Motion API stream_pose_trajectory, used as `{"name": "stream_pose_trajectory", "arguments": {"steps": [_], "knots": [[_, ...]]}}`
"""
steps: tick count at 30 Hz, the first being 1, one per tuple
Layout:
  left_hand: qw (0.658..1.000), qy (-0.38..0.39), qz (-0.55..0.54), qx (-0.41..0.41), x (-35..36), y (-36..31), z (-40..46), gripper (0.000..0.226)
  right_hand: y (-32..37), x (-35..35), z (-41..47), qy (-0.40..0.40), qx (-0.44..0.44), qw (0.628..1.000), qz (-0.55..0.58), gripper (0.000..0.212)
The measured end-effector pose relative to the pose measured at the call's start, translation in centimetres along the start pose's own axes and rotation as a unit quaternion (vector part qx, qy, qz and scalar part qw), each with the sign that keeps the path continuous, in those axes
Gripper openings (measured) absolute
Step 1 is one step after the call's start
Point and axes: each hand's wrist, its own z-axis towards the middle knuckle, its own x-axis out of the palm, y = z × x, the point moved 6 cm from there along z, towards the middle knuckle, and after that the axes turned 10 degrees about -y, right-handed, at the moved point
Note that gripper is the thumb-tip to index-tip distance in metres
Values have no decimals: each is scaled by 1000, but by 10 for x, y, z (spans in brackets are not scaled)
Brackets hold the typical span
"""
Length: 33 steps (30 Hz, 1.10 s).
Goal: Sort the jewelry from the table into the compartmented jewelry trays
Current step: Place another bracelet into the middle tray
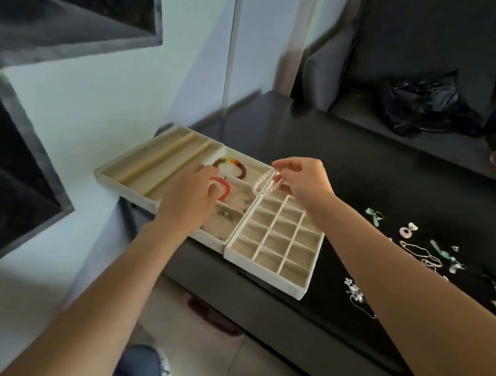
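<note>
Your right hand (pixel 300 181) pinches a white pearl bracelet (pixel 265 184) between thumb and fingertips, so the beaded loop hangs as a narrow oval over the far end of the middle tray (pixel 237 215). Your left hand (pixel 188 198) rests palm-down on that same tray with its fingers curled at a red beaded bracelet (pixel 222 189); you cannot tell whether it actually grips the bracelet or only touches it.

The 3 cream trays look soft and velvety and sit side by side at the left end of the glossy black table (pixel 339 169). The left tray (pixel 147 166) has long padded ridges running its length. The middle tray has wide compartments, and a round bracelet of dark brown and multicoloured beads (pixel 232 166) lies in the farthest one. The grid tray (pixel 280 244) on the right is split into many small square cells by thin walls.

Loose jewelry (pixel 423 252) is scattered on the table well to the right: thin silvery chains, a pale pink ring-shaped earring and mint-green bows. A crumpled black plastic bag (pixel 426 105) lies on the dark sofa behind.
</note>
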Motion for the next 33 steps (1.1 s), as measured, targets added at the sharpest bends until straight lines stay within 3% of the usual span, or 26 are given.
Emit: {"name": "stream_pose_trajectory", "arguments": {"steps": [4, 11, 19, 26, 31, 33], "knots": [[994, 19, 105, 21, 4, 12, 11, 48, 7, 24, 25, -3, -25, 1000, -14, 29], [991, 54, 126, -3, 13, 23, 17, 47, 0, 52, 49, -9, -31, 997, -71, 31], [990, 100, 103, -2, 32, 35, 25, 44, -15, 64, 51, 48, -87, 959, -266, 34], [990, 107, 93, -10, 24, 33, 24, 42, -25, 66, 55, 71, -186, 884, -423, 34], [990, 99, 105, 2, 23, 31, 25, 38, -24, 70, 46, 90, -277, 784, -547, 31], [989, 94, 112, -1, 21, 31, 25, 37, -23, 74, 43, 97, -306, 765, -558, 33]]}}
